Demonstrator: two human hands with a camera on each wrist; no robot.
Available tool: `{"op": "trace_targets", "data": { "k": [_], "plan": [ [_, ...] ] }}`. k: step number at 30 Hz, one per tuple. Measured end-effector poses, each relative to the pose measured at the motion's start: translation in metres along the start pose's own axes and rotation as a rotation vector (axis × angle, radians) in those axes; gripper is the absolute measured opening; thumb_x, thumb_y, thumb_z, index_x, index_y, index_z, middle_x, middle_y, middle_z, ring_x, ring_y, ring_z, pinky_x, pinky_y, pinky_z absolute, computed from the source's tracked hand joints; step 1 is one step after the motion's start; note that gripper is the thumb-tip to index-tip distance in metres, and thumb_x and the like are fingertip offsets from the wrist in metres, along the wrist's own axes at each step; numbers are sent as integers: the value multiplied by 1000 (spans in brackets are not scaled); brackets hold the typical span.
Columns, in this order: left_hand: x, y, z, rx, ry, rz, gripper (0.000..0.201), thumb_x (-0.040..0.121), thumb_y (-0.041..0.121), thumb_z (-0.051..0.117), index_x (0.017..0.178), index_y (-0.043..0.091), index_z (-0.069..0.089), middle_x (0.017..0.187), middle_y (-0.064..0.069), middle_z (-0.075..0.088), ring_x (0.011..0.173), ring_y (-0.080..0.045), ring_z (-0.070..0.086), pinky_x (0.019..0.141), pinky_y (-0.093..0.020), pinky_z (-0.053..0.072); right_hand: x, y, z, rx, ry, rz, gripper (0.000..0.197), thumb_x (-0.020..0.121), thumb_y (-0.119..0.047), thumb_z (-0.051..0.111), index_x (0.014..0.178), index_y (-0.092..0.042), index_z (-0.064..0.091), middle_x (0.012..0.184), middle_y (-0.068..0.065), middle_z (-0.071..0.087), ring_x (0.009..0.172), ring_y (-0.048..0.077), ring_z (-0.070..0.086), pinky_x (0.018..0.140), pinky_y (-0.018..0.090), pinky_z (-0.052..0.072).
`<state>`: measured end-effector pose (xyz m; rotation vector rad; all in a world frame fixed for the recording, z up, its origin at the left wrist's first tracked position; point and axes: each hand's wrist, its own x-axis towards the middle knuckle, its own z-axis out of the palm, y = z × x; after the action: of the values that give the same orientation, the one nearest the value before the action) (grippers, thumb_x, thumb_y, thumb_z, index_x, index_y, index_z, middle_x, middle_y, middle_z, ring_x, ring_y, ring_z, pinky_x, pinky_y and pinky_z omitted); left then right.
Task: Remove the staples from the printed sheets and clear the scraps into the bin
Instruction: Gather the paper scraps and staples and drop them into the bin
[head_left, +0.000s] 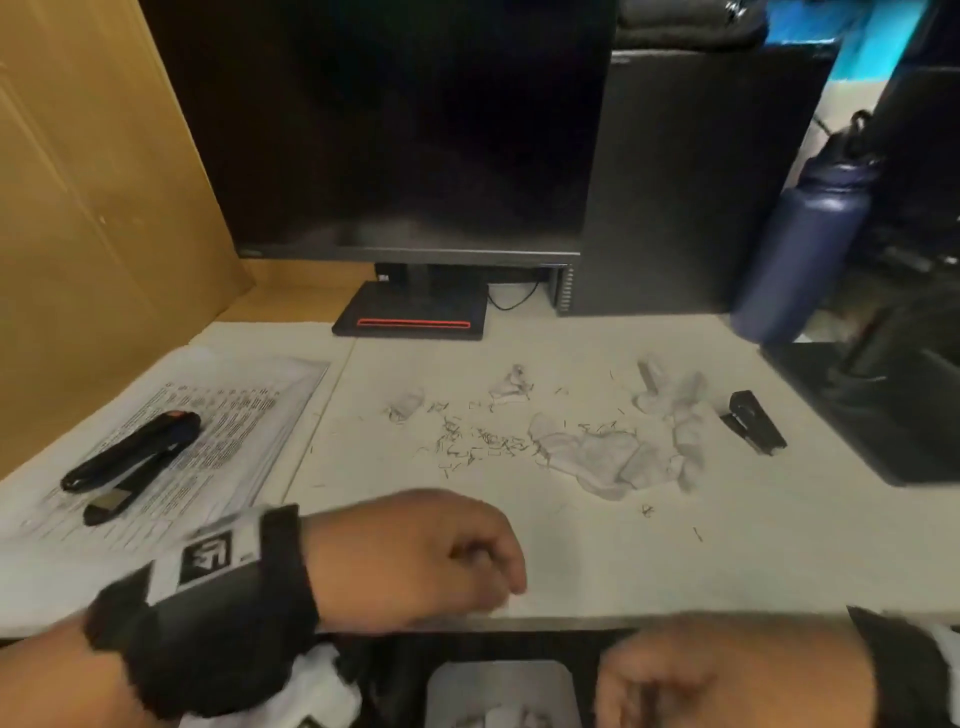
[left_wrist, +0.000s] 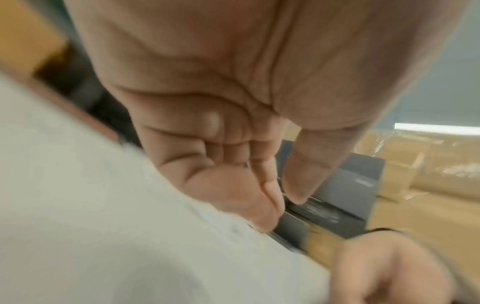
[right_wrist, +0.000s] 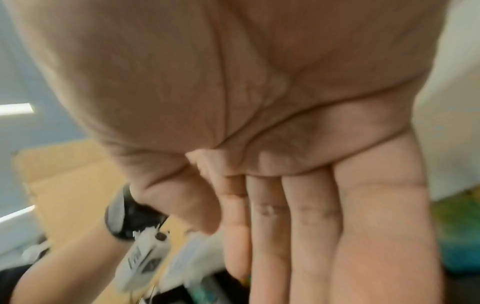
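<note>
Several loose staples (head_left: 467, 441) and crumpled paper scraps (head_left: 613, 457) lie in the middle of the white desk (head_left: 727, 561). My left hand (head_left: 498, 577) is at the desk's near edge. In the left wrist view its fingers (left_wrist: 259, 207) rest side-on against the desk surface, the thumb stands apart, and it holds nothing. My right hand (head_left: 675, 686) is below the desk edge with its palm flat and its fingers (right_wrist: 311, 236) straight and empty. A light grey bin (head_left: 498, 667) stands under the desk between the hands. The printed sheets (head_left: 218, 415) lie at the left.
A black stapler (head_left: 130, 457) lies on the printed sheets. A black staple remover (head_left: 753, 423) sits right of the scraps. At the back stand a monitor (head_left: 415, 130), a computer tower (head_left: 691, 182) and a dark blue bottle (head_left: 800, 249). A wooden panel (head_left: 78, 208) closes the left side.
</note>
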<state>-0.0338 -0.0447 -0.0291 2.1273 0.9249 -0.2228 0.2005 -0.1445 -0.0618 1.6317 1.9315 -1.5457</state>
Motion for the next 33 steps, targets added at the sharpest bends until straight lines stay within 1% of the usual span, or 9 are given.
{"op": "trace_targets", "data": {
  "k": [3, 8, 11, 17, 21, 24, 27, 30, 33],
  "plan": [
    [8, -21, -57, 382, 348, -82, 15, 100, 35, 51, 98, 32, 66, 91, 19, 66, 85, -2, 60, 78, -20, 50, -23, 15, -46, 101, 308, 28, 21, 85, -9, 51, 83, -26, 62, 86, -4, 65, 75, 11, 59, 65, 27, 46],
    [50, -54, -106, 681, 384, -316, 34, 99, 27, 50, 130, 38, 57, 133, 8, 61, 117, -16, 58, 100, -30, 48, 0, 53, -133, -338, 817, 259, 19, 94, -15, 47, 87, -30, 56, 98, -2, 67, 87, 19, 62, 84, 36, 54],
    [71, -59, -107, 705, 282, -329, 54, 102, 24, 50, 153, 36, 38, 159, 7, 39, 146, -20, 38, 119, -37, 30, 28, 66, -180, -436, 742, 407, 30, 89, -15, 60, 103, -39, 49, 120, 3, 57, 98, 22, 61, 89, 36, 55],
    [102, -71, -107, 768, 185, -343, 54, 91, 15, 57, 142, 34, 54, 148, 5, 51, 138, -22, 46, 111, -36, 40, 65, 72, -207, -625, 720, 356, 57, 89, -24, 63, 142, -37, 47, 128, 6, 56, 110, 29, 59, 93, 37, 49],
    [107, -78, -114, 724, 276, -320, 25, 90, 23, 53, 106, 36, 68, 113, 12, 64, 104, -14, 60, 84, -25, 50, 75, 61, -211, -630, 657, 358, 21, 83, -25, 65, 102, -34, 67, 105, -8, 67, 92, 17, 58, 81, 24, 47],
    [109, -73, -121, 696, 337, -283, 17, 93, 23, 51, 91, 31, 65, 96, 10, 66, 89, -13, 62, 74, -23, 49, 77, 61, -214, -559, 765, 322, 19, 75, -27, 71, 66, -28, 54, 73, -10, 57, 77, 19, 57, 64, 24, 44],
    [113, -54, -125, 581, 447, -218, 19, 99, 21, 49, 108, 33, 61, 103, 13, 62, 92, -11, 61, 75, -23, 48, 71, 57, -216, -431, 851, 254, 32, 76, -40, 74, 65, -24, 49, 70, -8, 55, 71, 20, 55, 63, 30, 45],
    [128, -24, -124, 547, 426, -198, 34, 104, 15, 42, 129, 28, 62, 127, 6, 54, 113, -20, 60, 95, -31, 50, 60, 49, -214, -406, 917, 193, 36, 86, -51, 66, 72, -27, 44, 75, -10, 52, 74, 18, 53, 57, 27, 38],
    [149, 7, -119, 557, 339, -265, 33, 103, 9, 50, 132, 15, 64, 138, -9, 51, 119, -28, 62, 104, -39, 51, 52, 42, -209, -416, 1009, 149, 28, 93, -37, 59, 73, -26, 42, 74, -10, 55, 71, 19, 61, 53, 24, 41]
  ]
}}
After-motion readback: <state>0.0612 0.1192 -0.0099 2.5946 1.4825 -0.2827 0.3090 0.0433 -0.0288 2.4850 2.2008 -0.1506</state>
